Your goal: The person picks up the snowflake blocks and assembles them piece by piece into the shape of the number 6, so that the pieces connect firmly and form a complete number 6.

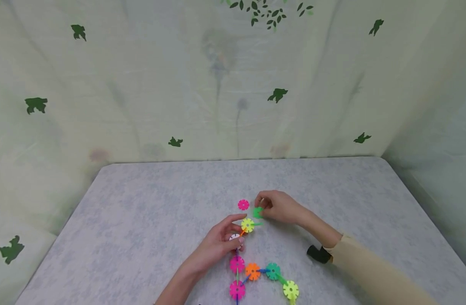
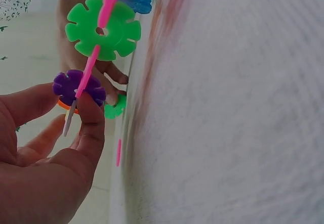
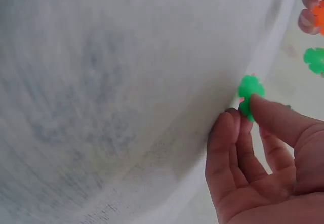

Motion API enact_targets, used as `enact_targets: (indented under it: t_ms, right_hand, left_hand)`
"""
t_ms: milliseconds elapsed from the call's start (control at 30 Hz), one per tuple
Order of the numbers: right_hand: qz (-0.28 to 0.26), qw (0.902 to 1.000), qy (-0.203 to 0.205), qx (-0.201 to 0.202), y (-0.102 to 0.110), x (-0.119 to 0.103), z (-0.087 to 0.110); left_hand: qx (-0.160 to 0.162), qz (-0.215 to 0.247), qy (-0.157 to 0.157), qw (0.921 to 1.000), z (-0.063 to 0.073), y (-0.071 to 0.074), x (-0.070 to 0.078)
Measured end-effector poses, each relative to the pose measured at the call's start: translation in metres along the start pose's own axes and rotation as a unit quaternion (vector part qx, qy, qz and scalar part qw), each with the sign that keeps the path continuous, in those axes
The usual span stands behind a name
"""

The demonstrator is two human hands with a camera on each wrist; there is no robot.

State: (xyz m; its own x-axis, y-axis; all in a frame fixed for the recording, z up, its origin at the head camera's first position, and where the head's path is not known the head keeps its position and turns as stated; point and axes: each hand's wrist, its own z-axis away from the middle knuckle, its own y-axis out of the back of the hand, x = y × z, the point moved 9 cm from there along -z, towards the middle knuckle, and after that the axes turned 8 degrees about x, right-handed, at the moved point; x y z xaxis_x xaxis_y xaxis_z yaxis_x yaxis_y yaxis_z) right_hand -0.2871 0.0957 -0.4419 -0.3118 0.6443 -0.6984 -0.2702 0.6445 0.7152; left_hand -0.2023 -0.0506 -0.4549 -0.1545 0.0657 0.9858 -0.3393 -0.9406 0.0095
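Observation:
My left hand holds a chain of interlocking snowflake discs by one end; in the left wrist view, thumb and finger pinch a purple disc. Beside those fingers in the head view are a white disc and, further out, a yellow disc with a green edge-on disc at its side. Just beyond, my right hand pinches a green disc between thumb and fingers, low over the table. A loose pink disc lies to its left.
Towards me the chain runs on through pink, orange, teal and yellow discs, with others edge-on between. The grey mottled table ends at a curtain printed with leaves. A black device sits by the right wrist.

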Motion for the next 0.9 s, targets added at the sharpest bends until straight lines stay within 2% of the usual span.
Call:
enact_targets:
  t_ms: [133, 267, 533, 733, 900]
  right_hand:
    - [-0.022, 0.9994, -0.003, 0.028, 0.008, -0.003, 0.013]
    - [-0.073, 0.9957, -0.008, 0.056, 0.016, -0.008, 0.032]
    - [-0.171, 0.9789, -0.058, 0.096, 0.021, -0.007, 0.064]
    - [-0.208, 0.9652, -0.106, 0.119, 0.018, 0.000, 0.076]
    - [-0.235, 0.9571, -0.114, 0.126, 0.014, 0.001, 0.078]
  left_hand:
    - [0.002, -0.005, -0.006, 1.0000, 0.000, 0.000, 0.001]
    - [0.009, -0.003, -0.007, 0.9999, 0.000, 0.000, 0.001]
    - [0.028, 0.005, -0.003, 0.9996, -0.001, 0.002, 0.000]
    - [0.023, -0.002, 0.003, 0.9997, 0.001, 0.002, 0.000]
    - [0.015, -0.023, -0.001, 0.9996, 0.001, 0.001, -0.001]
